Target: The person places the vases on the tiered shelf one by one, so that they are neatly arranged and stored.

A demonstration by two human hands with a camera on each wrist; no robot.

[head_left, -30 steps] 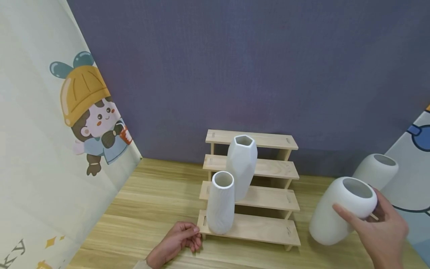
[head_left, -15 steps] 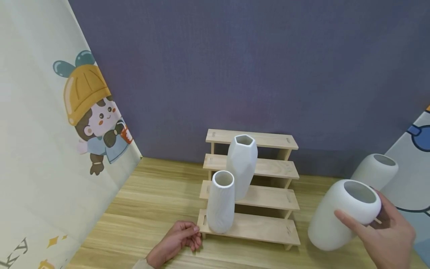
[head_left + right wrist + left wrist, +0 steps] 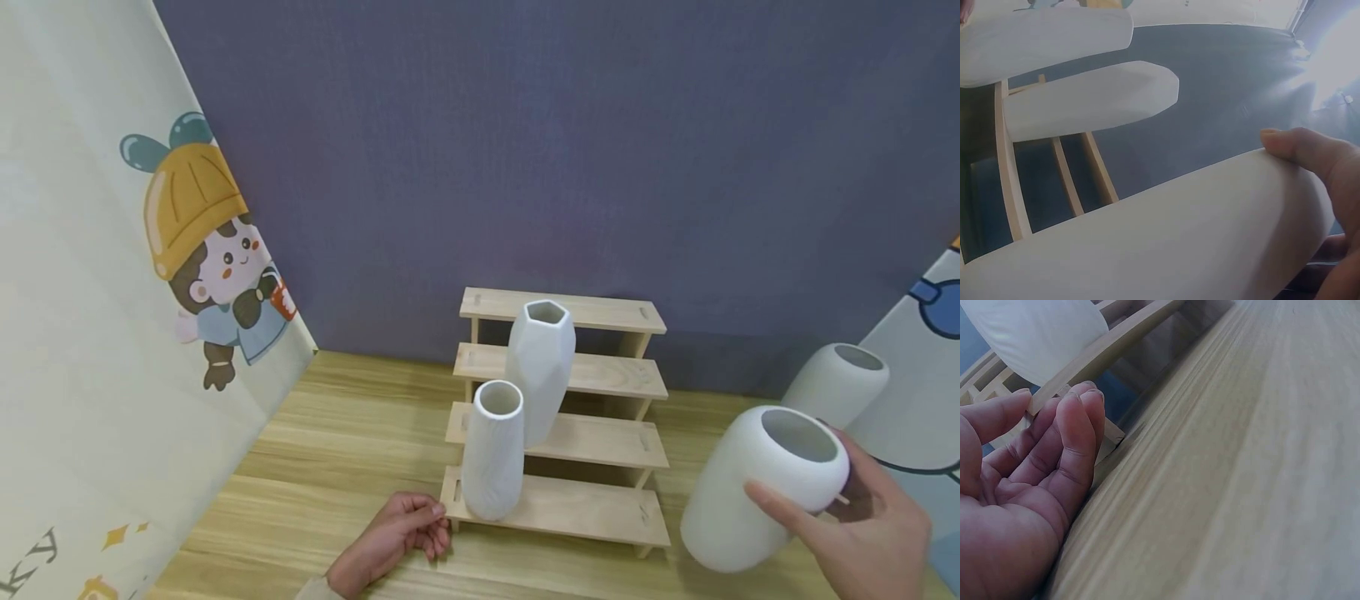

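A cartoon-printed white wall (image 3: 82,275) meets a dark blue backdrop (image 3: 555,167) behind the wood-grain worktop (image 3: 330,433). The left hand (image 3: 397,532) pinches the front left corner of a four-tier wooden stand (image 3: 585,508). A slim white vase (image 3: 492,467) stands at the left of its lowest tier; a faceted white vase (image 3: 540,375), slightly farther right, stands one tier up. Beyond the stand's right side, the right hand (image 3: 870,525) grips a rounded white vase (image 3: 738,500) near its mouth, a second rounded vase (image 3: 832,387) behind it.

A big dark blue wall (image 3: 555,150) stands at the back. The white wall (image 3: 67,250) has a cartoon kid (image 3: 217,258) in a yellow hat (image 3: 191,208). The table (image 3: 315,442) has woody stripes. A bright light (image 3: 1342,62) shines, maybe a lamp.
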